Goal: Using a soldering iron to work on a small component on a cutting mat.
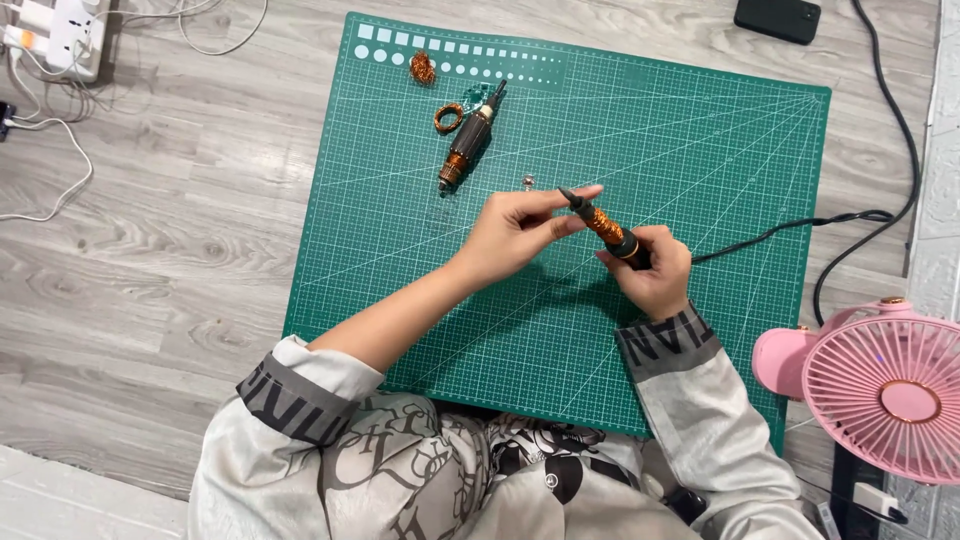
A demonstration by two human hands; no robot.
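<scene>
My right hand (655,270) grips a soldering iron (603,225) with an orange and black handle, its dark tip pointing up and left. My left hand (520,225) pinches the iron near its tip with thumb and fingers. Both hands hover over a green cutting mat (700,140) on the floor. A motor armature (468,145) with copper windings lies on the mat's upper left, and beside it are a copper wire coil (449,117) and a small copper tangle (423,68). A tiny metal part (528,182) sits just above my left hand.
The iron's black cord (800,225) runs right off the mat. A pink fan (885,385) stands at the lower right. A black phone (778,18) lies at the top. A white power strip (60,35) with cables sits at the top left on grey wood flooring.
</scene>
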